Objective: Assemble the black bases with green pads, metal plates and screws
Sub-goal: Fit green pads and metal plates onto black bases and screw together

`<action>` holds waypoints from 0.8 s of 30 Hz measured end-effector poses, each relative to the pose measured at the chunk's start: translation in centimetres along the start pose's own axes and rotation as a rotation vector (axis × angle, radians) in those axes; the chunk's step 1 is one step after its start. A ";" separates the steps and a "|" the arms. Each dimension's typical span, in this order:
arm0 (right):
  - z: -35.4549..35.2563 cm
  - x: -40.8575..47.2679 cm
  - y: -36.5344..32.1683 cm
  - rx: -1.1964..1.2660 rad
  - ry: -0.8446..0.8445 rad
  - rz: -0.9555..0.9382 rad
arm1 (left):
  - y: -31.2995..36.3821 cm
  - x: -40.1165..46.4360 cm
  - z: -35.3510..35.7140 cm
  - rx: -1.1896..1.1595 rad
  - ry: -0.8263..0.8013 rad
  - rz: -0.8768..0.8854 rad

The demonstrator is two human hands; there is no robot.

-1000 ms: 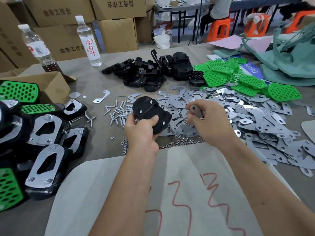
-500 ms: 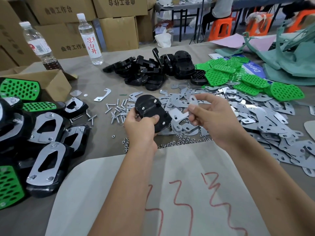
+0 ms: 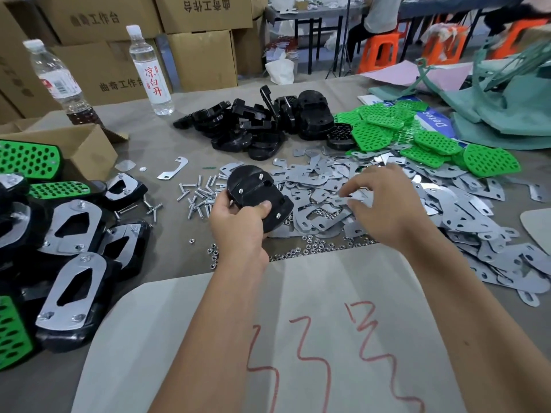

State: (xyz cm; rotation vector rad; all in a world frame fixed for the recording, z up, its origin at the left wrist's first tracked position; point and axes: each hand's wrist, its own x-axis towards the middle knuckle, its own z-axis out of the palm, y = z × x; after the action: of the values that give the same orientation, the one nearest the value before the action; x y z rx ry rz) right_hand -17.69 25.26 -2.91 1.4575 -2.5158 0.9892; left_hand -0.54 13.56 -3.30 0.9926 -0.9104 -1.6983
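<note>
From the head view, the left hand grips a black base, thumb curled over its near edge, holding it tilted just above the table; screw ends poke up through its upper face. The right hand reaches over the heap of metal plates with fingers spread and loosely bent; its fingertips are blurred and touch or hover at one plate, and whether they pinch it I cannot tell. Loose screws lie scattered just left of the held base, and small nuts sit in a line near the edge of a pale sheet scrawled with red marks. Further back is a pile of black bases, with green pads beside it on the right. Finished pieces with plates fastened on are stacked at the left, near a cardboard box and two water bottles.
</note>
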 end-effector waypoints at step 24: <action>-2.4 0.2 4.2 -0.333 0.032 0.556 | -1.8 -0.8 1.4 0.057 -0.133 0.096</action>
State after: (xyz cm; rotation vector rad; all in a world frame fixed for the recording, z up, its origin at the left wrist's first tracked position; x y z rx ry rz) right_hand -21.79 27.94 -3.00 0.6600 -2.9415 0.5784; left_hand -2.24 15.01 -4.21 0.8674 -1.0815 -1.6799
